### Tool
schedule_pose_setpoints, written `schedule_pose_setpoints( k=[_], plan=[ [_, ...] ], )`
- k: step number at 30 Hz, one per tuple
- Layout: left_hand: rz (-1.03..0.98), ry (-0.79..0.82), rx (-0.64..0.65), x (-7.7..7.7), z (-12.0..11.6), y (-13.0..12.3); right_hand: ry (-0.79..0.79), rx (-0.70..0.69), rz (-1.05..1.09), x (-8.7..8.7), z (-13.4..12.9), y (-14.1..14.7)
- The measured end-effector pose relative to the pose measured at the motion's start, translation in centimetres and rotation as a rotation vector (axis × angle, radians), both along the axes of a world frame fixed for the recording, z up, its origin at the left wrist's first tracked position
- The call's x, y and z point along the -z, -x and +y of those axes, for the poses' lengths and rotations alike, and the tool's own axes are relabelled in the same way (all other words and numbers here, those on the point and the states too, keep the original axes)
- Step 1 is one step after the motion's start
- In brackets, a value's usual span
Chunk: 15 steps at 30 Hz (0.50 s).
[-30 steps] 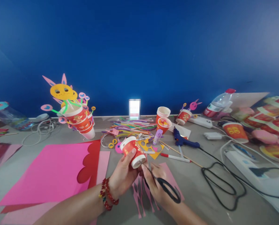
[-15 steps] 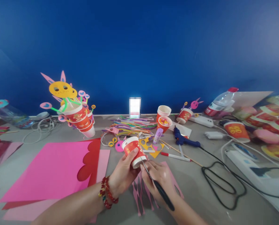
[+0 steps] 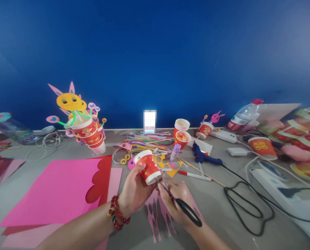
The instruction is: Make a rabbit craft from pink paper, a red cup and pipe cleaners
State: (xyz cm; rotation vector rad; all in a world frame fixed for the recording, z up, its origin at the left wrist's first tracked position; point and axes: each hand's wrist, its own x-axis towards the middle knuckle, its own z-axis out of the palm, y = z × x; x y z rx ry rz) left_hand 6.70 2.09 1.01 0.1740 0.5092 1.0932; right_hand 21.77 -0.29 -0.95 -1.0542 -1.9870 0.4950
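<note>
My left hand [image 3: 134, 189] grips a red patterned paper cup [image 3: 147, 167], tilted with its white bottom toward me and to the right. In my right hand [image 3: 177, 198] is a pair of black-handled scissors [image 3: 187, 211]. One blade tip meets the cup's bottom; whether it goes through the paper is hidden. Below both hands lies a pink paper sheet [image 3: 155, 201] with cut-out gaps. Behind the cup, a pink paper face [image 3: 130, 164] is partly covered.
Pink sheets [image 3: 53, 187] lie at left, near a stacked-cup figure [image 3: 88, 130]. A blue glue gun [image 3: 205, 156] with its black cable and a red-capped marker [image 3: 195, 175] lie right. Pipe cleaners [image 3: 147, 140], a glue stick [image 3: 175, 152] and stacked cups [image 3: 181, 124] stand farther back.
The cup has shifted slightly left in my left hand. The scissors' blades have spread apart and their handle loop shows wider, with the tip still at the cup's bottom.
</note>
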Motion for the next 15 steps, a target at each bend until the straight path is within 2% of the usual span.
schedule_pose_setpoints(
  k=[5,10,12,13,15],
  plan=[
    [-0.013,0.016,-0.073,-0.5,0.7,0.7,0.053,-0.007,0.031,-0.5,-0.4,-0.2],
    [0.13,-0.063,-0.063,0.1,1.4,1.2,0.091,0.097,0.249,0.7,-0.8,-0.5],
    [0.329,-0.225,-0.068,0.9,1.5,1.5,0.164,0.176,0.422,1.2,-0.5,-0.6],
    [0.47,-0.364,-0.094,1.3,1.5,1.8,0.212,0.211,0.513,1.3,-0.3,-0.6],
    [0.77,-0.748,-0.17,1.9,1.5,2.3,0.303,0.266,0.695,1.5,0.3,-0.5]
  ],
)
